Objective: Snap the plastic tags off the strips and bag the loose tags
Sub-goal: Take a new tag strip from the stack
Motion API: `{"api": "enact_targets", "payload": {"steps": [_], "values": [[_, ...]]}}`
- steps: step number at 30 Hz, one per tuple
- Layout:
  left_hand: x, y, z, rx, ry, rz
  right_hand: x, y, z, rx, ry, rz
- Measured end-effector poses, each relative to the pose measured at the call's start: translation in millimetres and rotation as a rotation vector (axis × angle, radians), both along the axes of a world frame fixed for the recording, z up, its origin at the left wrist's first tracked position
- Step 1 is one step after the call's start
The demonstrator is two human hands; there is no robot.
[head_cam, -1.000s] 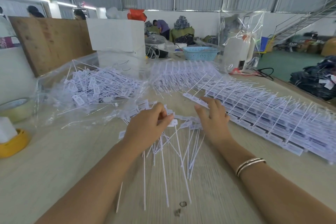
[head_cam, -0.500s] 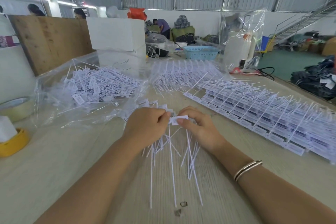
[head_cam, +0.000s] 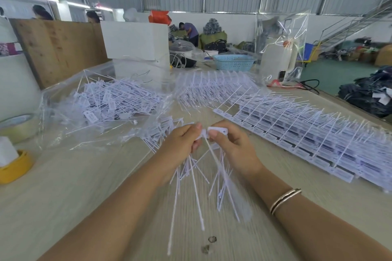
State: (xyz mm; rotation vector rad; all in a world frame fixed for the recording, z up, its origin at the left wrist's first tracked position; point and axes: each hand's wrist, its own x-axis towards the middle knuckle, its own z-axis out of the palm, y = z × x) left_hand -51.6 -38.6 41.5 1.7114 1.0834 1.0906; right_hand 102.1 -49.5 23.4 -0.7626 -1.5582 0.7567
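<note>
Fingers (head_cam: pixel 214 133) of the right hand (head_cam: pixel 233 146) pinch a white tag (head_cam: pixel 218 130) at frame centre; the left hand (head_cam: pixel 180 144) grips a bunch of tags (head_cam: pixel 191 167), tails fanning down over bare tabletop (head_cam: pixel 84 197). Stacked strips (head_cam: pixel 307 133) fill the right side up to the tabletop's edge. A clear bag (head_cam: pixel 101 112) of loose tags lies at upper left, beside a tape roll (head_cam: pixel 19 125).

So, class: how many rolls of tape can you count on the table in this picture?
2, both at the table's left edge: a clear tape roll beside the clear bag of loose tags, and a yellow tape roll nearer the camera. The frame cuts off both; more may be hidden.
</note>
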Motion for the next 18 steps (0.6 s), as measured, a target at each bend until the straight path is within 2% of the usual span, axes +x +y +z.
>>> {"api": "enact_targets", "payload": {"steps": [3, 7, 9, 12, 13, 16, 18], "values": [[-10, 7, 2, -0.032, -0.078, 0.092, 10, 1, 1, -0.038, 0.128, -0.061], [-30, 18, -4, 0.146, 0.076, 0.252, 24, 7, 0, -0.275, 0.208, -0.181], [-32, 20, -8, 0.176, 0.129, 0.256, 23, 9, -3, -0.313, 0.022, -0.332], [-33, 20, -10, 0.297, 0.370, 0.230, 19, 16, -6, -0.333, -0.413, -0.614], [-33, 19, -11, 0.349, 0.456, 0.220, 18, 16, -7, -0.338, -0.487, -0.651], [-28, 16, -11, 0.512, 0.666, 0.169, 10, 8, -4, -0.129, -0.489, -0.644], [-21, 13, -9, 0.586, 0.692, 0.112, 2, 1, -2, -0.029, -0.515, -0.535]]}}
